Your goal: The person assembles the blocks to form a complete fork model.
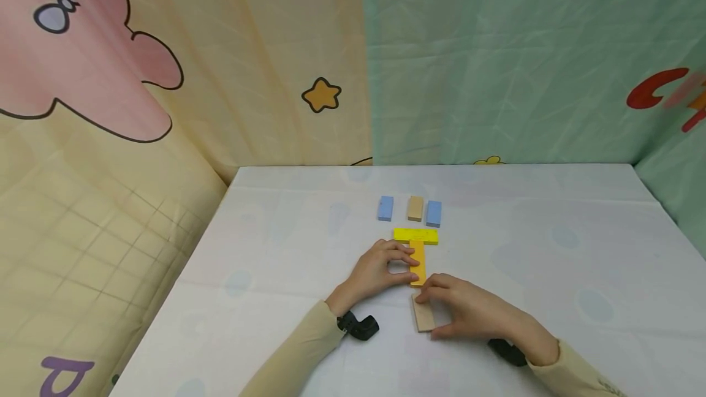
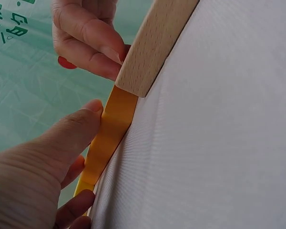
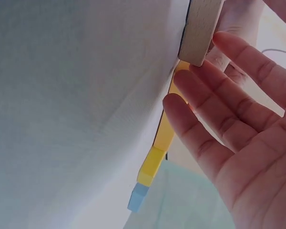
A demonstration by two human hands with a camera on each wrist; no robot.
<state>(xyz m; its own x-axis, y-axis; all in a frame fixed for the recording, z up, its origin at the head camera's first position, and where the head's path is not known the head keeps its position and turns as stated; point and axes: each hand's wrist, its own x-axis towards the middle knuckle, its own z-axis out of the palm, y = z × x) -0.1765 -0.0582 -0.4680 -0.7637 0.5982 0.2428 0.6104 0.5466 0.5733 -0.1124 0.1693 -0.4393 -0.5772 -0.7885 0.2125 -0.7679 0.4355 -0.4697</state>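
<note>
My left hand (image 1: pixel 379 266) rests at the left side of an orange block (image 1: pixel 421 269), its thumb and fingertips on the block. That block lies lengthwise below a yellow block (image 1: pixel 416 236) set crosswise, the two forming a T. With thumb and fingers, my right hand (image 1: pixel 475 309) pinches a plain wooden block (image 1: pixel 423 316) by its ends, just below the orange one. From the left wrist, the wooden block (image 2: pixel 148 52) shows close against the orange block's (image 2: pixel 112 126) end. In the right wrist view, the fingers (image 3: pixel 233 109) are fairly straight beside the wooden block (image 3: pixel 200 33).
Beyond the yellow block, a blue block (image 1: pixel 385 208), a tan block (image 1: pixel 415 208) and a second blue block (image 1: pixel 434 214) lie in a loose row. A white patterned cloth (image 1: pixel 276 231) covers the table. Printed curtains (image 1: pixel 469 66) hang behind and at the sides.
</note>
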